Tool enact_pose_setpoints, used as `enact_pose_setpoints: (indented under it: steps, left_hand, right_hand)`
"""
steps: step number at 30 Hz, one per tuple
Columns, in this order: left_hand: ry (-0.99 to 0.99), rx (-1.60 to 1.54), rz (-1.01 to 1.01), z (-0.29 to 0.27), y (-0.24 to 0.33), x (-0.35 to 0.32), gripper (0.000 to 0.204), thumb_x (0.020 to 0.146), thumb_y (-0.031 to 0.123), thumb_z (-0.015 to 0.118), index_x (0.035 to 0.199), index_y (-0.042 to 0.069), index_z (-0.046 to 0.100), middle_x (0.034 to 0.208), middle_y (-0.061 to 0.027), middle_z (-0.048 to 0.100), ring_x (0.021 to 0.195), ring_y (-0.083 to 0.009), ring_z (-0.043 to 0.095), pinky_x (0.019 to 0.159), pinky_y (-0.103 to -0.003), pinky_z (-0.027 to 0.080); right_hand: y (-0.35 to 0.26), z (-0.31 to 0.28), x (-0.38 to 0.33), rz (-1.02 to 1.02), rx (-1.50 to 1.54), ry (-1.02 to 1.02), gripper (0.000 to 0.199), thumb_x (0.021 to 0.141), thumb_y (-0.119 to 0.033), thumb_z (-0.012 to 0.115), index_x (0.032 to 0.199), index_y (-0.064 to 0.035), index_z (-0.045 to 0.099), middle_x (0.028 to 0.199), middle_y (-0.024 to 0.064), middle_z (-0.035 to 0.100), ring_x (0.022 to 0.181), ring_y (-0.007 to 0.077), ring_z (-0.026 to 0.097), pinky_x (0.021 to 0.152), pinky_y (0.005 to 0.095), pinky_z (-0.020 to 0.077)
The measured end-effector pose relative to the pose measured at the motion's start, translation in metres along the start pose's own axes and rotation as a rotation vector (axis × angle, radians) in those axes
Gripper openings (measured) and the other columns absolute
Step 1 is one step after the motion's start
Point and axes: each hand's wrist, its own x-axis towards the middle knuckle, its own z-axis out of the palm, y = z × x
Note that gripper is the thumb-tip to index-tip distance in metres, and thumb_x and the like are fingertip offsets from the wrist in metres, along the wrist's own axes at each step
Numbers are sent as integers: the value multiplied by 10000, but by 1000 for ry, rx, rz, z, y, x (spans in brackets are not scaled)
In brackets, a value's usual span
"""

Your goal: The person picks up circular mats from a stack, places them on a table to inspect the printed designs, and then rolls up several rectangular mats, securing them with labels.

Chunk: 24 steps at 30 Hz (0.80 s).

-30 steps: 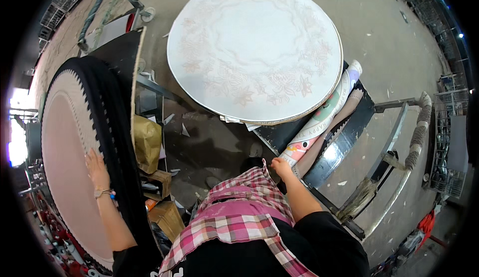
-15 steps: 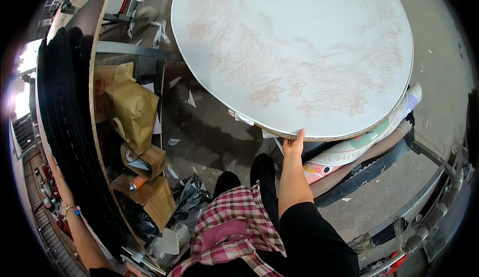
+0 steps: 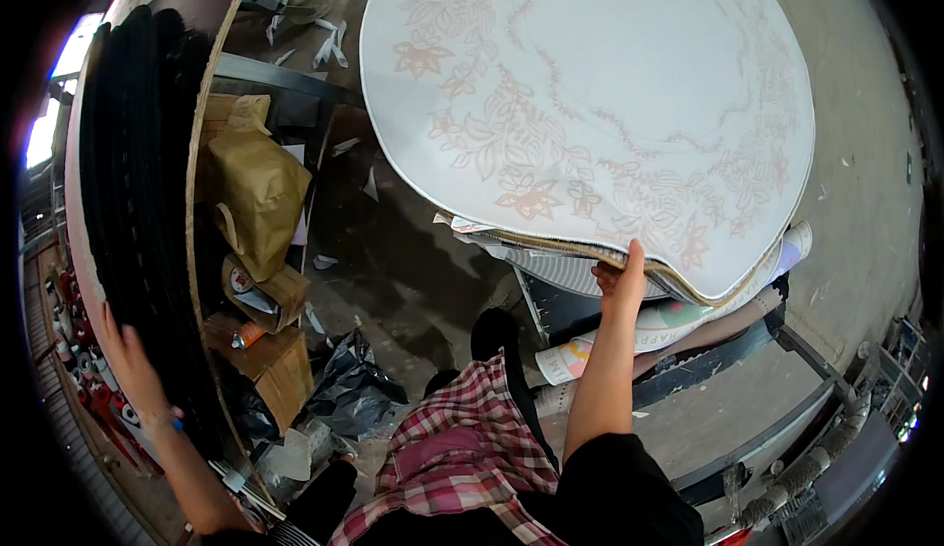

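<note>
My right hand (image 3: pixel 623 283) grips the near edge of a large round white mat (image 3: pixel 590 64) with a pale pink-brown floral print. Its thumb lies on top, and the mat's rim is bent beside it. More round mats (image 3: pixel 531 241) show their edges underneath, including a grey-striped one. At the left, my left hand (image 3: pixel 136 379) is stretched flat with its fingers apart, against the pale outer side of a tall stack of black textile pieces (image 3: pixel 138 222). Whether it presses on that stack is hard to tell.
Below the board edge on the left are a tan bag (image 3: pixel 258 202), cardboard boxes (image 3: pixel 265 359) and a black plastic bag (image 3: pixel 359 389). Rolled printed mats (image 3: pixel 659 328) lie on a metal frame (image 3: pixel 821 359) at right. White scraps (image 3: pixel 332 45) litter the floor.
My right hand has shifted right and slightly lower along the mats, and the top mat's rim now bends by it. More edges underneath show. My left hand's fingers have spread.
</note>
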Motion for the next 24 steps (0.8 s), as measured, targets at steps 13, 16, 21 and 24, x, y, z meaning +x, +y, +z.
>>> enact_pose_setpoints:
  steps: [13, 16, 21, 24]
  left_hand:
    - [-1042, -1443, -724, 302, 273, -130, 263, 792, 104, 534, 1020, -19, 494, 922, -104, 569, 862, -187, 545, 740, -294, 436]
    - [-948, -1644, -1025, 322, 298, -127, 230, 785, 67, 508, 998, -16, 480, 909, -101, 557, 831, -209, 539, 721, -325, 434]
    - [-948, -2152, -1261, 320, 303, -117, 386, 805, 288, 443, 1063, 1, 458, 1079, -116, 494, 1011, -274, 443, 850, -419, 335]
    - [-948, -2215, -1400, 300, 311, -98, 607, 819, 456, 359, 1265, 48, 306, 1303, -146, 326, 1207, -318, 289, 966, -503, 232]
  right_hand:
    - [-13, 5, 40, 136, -285, -69, 626, 707, -630, 458, 724, -13, 556, 593, 116, 567, 467, 202, 552, 402, 251, 370]
    - [-13, 2, 43, 158, -306, -60, 663, 699, -639, 462, 726, 18, 547, 614, 149, 571, 493, 225, 572, 412, 259, 373]
    - [2, -11, 43, 138, -298, -75, 649, 716, -635, 442, 760, 1, 562, 626, 145, 592, 501, 213, 571, 434, 254, 382]
    - [23, -22, 35, 131, -239, -109, 619, 728, -626, 436, 804, -26, 566, 651, 135, 605, 484, 212, 561, 427, 256, 368]
